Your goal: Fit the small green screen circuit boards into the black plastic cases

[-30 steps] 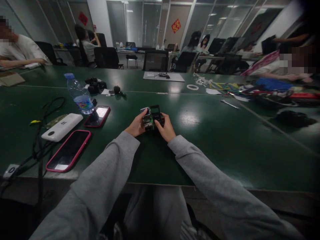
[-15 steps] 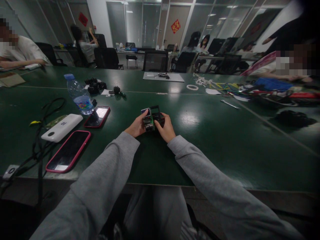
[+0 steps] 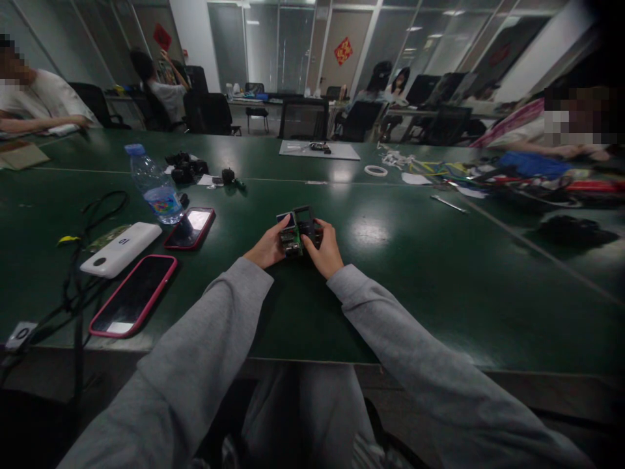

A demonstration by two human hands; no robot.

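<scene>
My left hand point(image 3: 267, 246) is closed on a small green circuit board point(image 3: 291, 242) that carries a little screen at its far end, with the thumb by the screen. Against the board's right side is a black plastic case part point(image 3: 305, 220) with a frame-like opening, gripped between the thumb and fingers of my right hand point(image 3: 326, 251). The two pieces are side by side and seem to touch, just above the green table point(image 3: 312, 312). My fingers hide the undersides of both.
On the left lie a pink-cased phone point(image 3: 134, 296), a second phone point(image 3: 190, 228), a white power bank point(image 3: 122, 249), a water bottle point(image 3: 156, 189) and black cables point(image 3: 73, 286). Tangled wires point(image 3: 532, 176) and a white ring point(image 3: 375, 170) are at the right. People sit around.
The board and the case part have tilted slightly in my hands, while both hands stay in nearly the same place. In the background, a seated person's raised arms have shifted.
</scene>
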